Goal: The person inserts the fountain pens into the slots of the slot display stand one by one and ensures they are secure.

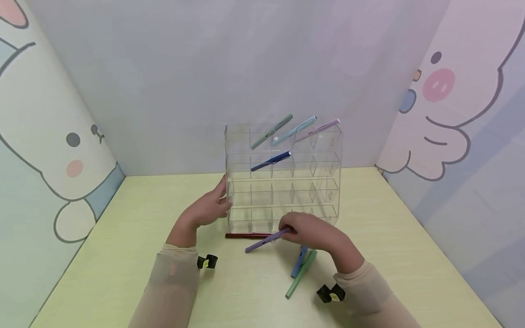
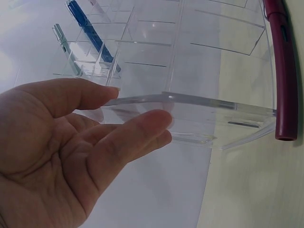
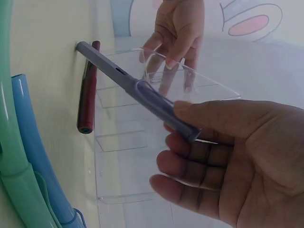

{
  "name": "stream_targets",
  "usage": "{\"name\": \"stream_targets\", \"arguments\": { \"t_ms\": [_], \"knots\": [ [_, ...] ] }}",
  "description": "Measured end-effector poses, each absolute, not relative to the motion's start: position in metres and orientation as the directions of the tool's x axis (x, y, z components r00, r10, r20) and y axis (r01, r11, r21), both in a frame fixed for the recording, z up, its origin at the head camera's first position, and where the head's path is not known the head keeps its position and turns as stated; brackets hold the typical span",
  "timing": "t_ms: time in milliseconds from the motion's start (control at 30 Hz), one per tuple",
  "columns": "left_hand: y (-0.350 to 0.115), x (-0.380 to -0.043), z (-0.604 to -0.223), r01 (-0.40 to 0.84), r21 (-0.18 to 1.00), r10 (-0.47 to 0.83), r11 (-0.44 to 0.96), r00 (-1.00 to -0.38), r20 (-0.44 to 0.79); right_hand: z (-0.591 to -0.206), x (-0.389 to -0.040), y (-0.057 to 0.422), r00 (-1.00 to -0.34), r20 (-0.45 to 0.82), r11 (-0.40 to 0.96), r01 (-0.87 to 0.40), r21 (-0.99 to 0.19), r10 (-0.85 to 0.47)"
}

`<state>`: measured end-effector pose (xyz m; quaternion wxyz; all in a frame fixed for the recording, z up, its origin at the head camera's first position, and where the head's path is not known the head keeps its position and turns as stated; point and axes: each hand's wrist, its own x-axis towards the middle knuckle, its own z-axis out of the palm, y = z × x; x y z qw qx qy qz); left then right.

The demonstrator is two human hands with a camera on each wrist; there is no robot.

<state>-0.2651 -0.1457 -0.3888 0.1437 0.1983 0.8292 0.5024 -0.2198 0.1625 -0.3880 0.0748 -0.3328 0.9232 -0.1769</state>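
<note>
A clear acrylic pen rack [image 1: 283,179] with tiers of small compartments stands upright on the table. At its left side, my left hand [image 1: 207,208] holds the side panel between thumb and fingers, as the left wrist view also shows. My right hand [image 1: 308,230] pinches a purple pen [image 3: 116,76] near its cap end, in front of the lowest tier. The pen's other end points left, above the table. Just in front of the rack's base lies a dark red pen [image 2: 287,80]. Below my right hand, a blue pen [image 1: 299,262] and a green pen [image 1: 301,274] lie close together.
In the rack's top tier lean a grey-green pen [image 1: 272,131], a light blue pen [image 1: 295,130] and a lilac pen [image 1: 317,130]. A dark blue pen [image 1: 270,161] leans in the tier below. A grey wall [image 1: 172,91] rises behind, with cartoon-printed panels on both sides.
</note>
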Motion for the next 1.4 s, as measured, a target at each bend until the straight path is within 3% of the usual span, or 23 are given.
{"name": "stream_targets", "arguments": {
  "t_ms": [200,367,633,800,1067,1400],
  "knots": [
    [-0.145,-0.264,-0.388,0.185,0.892,0.472,0.412,-0.881,-0.035,-0.378,-0.224,0.172,-0.772,0.059,0.617,-0.550,-0.563,-0.633],
    [-0.145,-0.264,-0.388,0.185,0.890,0.468,0.417,-0.883,-0.035,-0.371,-0.229,0.184,-0.782,0.151,0.456,-0.495,-0.740,-0.604],
    [-0.146,-0.263,-0.388,0.186,0.888,0.461,0.420,-0.887,-0.032,-0.363,-0.240,0.205,-0.830,0.364,0.166,-0.465,-0.869,-0.422],
    [-0.147,-0.262,-0.388,0.186,0.889,0.458,0.418,-0.889,-0.030,-0.358,-0.243,0.212,-0.841,0.509,-0.040,-0.511,-0.859,-0.184],
    [-0.151,-0.261,-0.388,0.189,0.883,0.454,0.429,-0.890,-0.031,-0.353,-0.253,0.212,-0.774,0.618,-0.316,-0.626,-0.713,0.139],
    [-0.152,-0.264,-0.391,0.181,0.883,0.456,0.434,-0.889,-0.042,-0.345,-0.270,0.215,-0.736,0.606,-0.316,-0.677,-0.665,0.302]
  ]
}}
